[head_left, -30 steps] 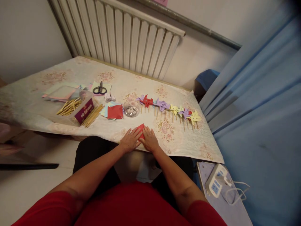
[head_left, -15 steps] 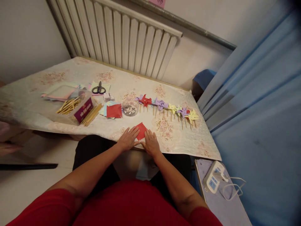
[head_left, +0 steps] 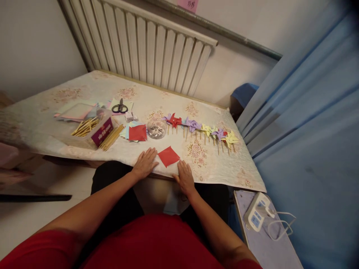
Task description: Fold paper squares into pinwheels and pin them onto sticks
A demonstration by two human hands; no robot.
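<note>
A square of red paper (head_left: 168,156) lies flat on the table near its front edge, one corner towards me, with small slits showing at its corners. To its left my left hand (head_left: 145,163) rests open on the cloth, fingers stretched out and apart from the paper. My right hand (head_left: 185,175) lies open at the paper's right corner, its fingertips beside or just touching it. Further back sit a stack of coloured paper squares with red on top (head_left: 137,133) and a round clear dish of small shiny pins (head_left: 156,129).
Several paper pinwheels on sticks (head_left: 206,130) lie in a row to the right. At left are a clear box of sticks (head_left: 89,130), loose sticks (head_left: 112,137), scissors (head_left: 120,107) and small white boxes (head_left: 131,116). A power strip (head_left: 257,212) rests on a side surface.
Both hands have drawn apart and off the red paper, the left one moving left and the right one slightly right and down. The paper now shows whole.
</note>
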